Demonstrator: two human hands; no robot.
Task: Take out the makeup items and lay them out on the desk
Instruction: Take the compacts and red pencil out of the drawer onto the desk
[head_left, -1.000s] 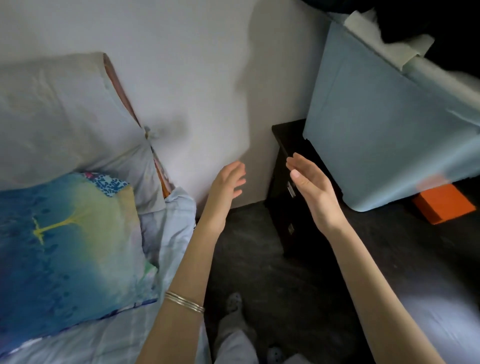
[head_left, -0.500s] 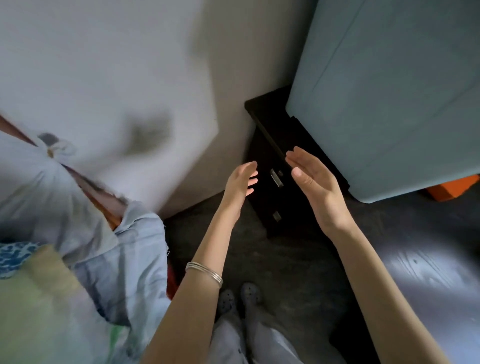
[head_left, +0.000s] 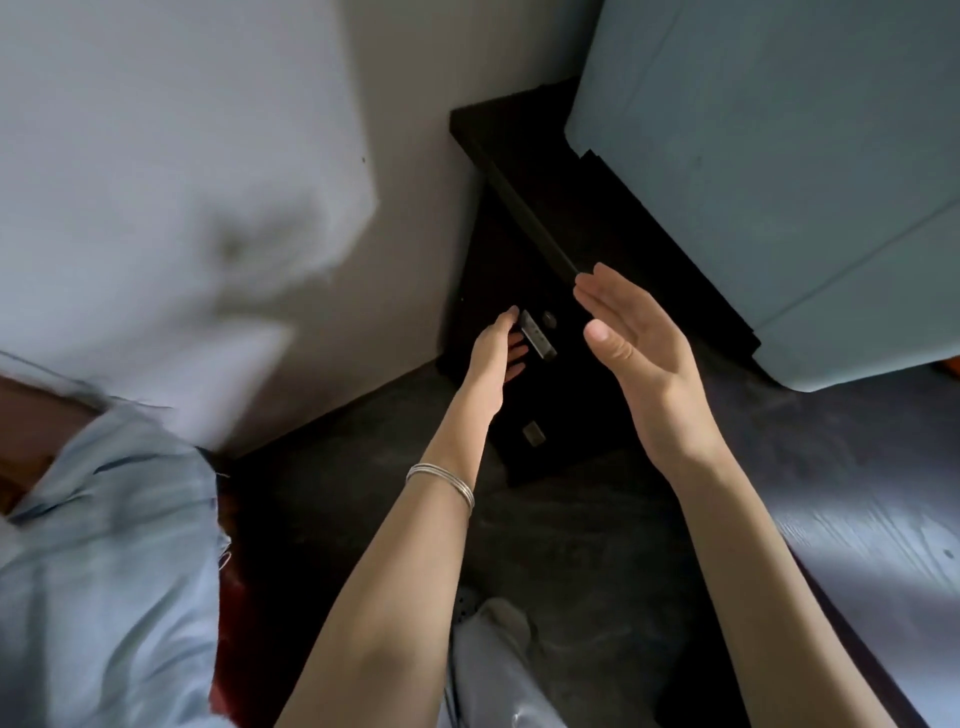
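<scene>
The left hand (head_left: 494, 349) is reaching to the upper metal handle (head_left: 537, 335) of the dark cabinet (head_left: 524, 244), fingers loosely extended, touching it. The right hand (head_left: 640, 349) is hovering flat, empty. No makeup or legible writing is showing.

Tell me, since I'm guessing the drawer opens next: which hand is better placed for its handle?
Left. The left hand already has its fingertips at the upper metal handle of the dark cabinet; the right hand hovers open, apart from it.

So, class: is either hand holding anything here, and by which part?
The right hand is open and holds nothing. The left hand reaches the upper drawer handle of the dark cabinet; whether it has a grip there cannot be told.
</scene>
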